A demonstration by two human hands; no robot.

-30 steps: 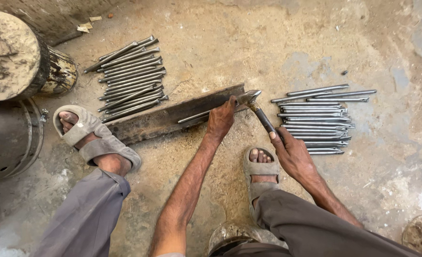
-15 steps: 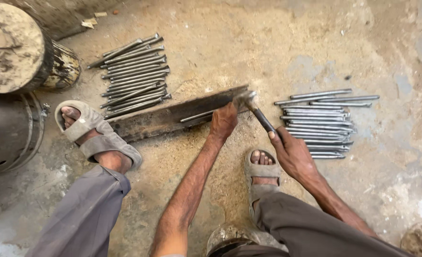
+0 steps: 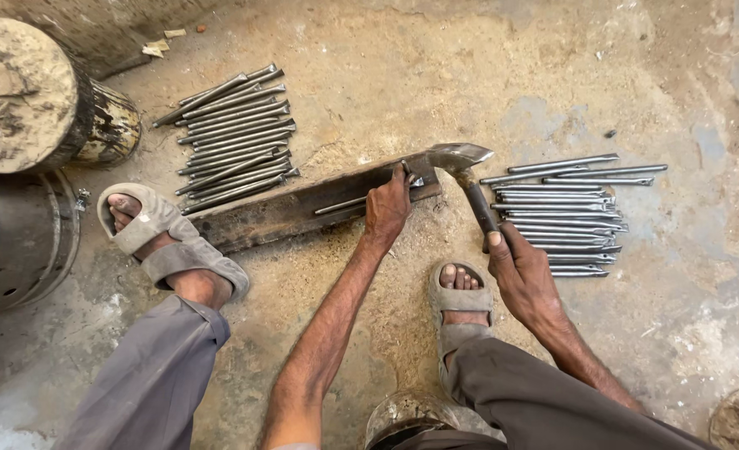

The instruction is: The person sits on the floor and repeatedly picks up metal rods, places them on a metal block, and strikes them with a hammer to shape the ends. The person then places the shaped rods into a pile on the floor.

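Note:
A long rusty iron bar (image 3: 286,210) lies slanted on the ground between my feet. My left hand (image 3: 388,205) presses a thin metal rod (image 3: 343,204) onto the bar near its right end. My right hand (image 3: 521,268) grips the handle of a hammer (image 3: 463,163), whose metal head rests at the bar's right tip, just beside the left fingers. A pile of several grey rods (image 3: 565,212) lies right of the hammer. Another pile of several rods (image 3: 232,137) lies beyond the bar on the left.
A wooden stump (image 3: 27,92) stands at the top left, with a dark metal drum (image 3: 11,237) below it. My sandalled left foot (image 3: 169,246) sits against the bar's left end and my right foot (image 3: 461,304) below the hammer. The floor is dusty concrete.
The hammer head has come down slightly closer to the bar's right tip. My left hand keeps holding the rod on the bar.

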